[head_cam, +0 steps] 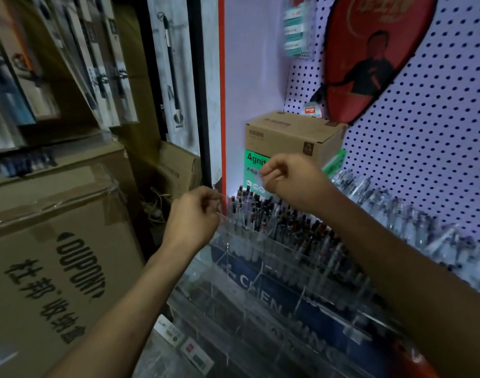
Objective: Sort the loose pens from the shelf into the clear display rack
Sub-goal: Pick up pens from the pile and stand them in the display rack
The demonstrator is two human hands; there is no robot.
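My left hand (193, 214) and right hand (281, 175) are both curled, pinching something too blurry to make out, mid-frame over the clear ridged rack (260, 268) of pens (263, 211).

- Pegboard (437, 137): pale lilac with black dots.
- Box (293, 135): plain brown, green label.
- Rack (260, 268): clear; pen caps (263, 211) seemingly black and dark red.

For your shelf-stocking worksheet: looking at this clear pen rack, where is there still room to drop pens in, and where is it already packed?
The clear display rack has see-through lower front compartments, below the left hand, that look mostly empty. Its upper back row of pens, beneath the right hand, is tightly packed. The loose pens crowd the shelf along the pegboard.
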